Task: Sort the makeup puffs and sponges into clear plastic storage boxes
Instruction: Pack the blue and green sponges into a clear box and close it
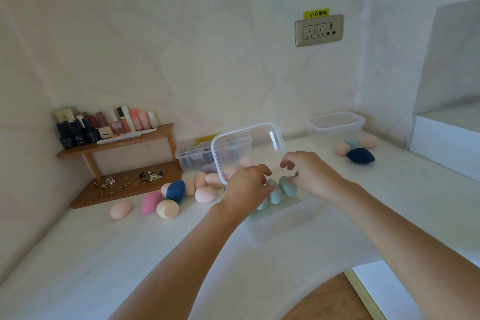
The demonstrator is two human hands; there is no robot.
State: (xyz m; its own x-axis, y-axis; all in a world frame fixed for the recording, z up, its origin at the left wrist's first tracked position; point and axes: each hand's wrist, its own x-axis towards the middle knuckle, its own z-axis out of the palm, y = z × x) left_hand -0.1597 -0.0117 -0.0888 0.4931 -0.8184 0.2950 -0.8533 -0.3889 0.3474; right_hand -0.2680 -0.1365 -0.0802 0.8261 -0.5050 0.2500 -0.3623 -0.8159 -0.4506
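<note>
Fingers of the left hand (pixel 246 187) grip the tilted clear lid (pixel 246 148) just behind the upright teal sponge (pixel 287 187) the right hand (pixel 311 174) pinches.

Two bare hands are pictured, the left hand (pixel 246 187) and the right hand (pixel 313 176). Behind each wrist a bare forearm is seen, the left forearm (pixel 187 254) and the right forearm (pixel 402 236), uncovered all the way to the frame's lower edge. Nails are too blurred to be made out.
</note>
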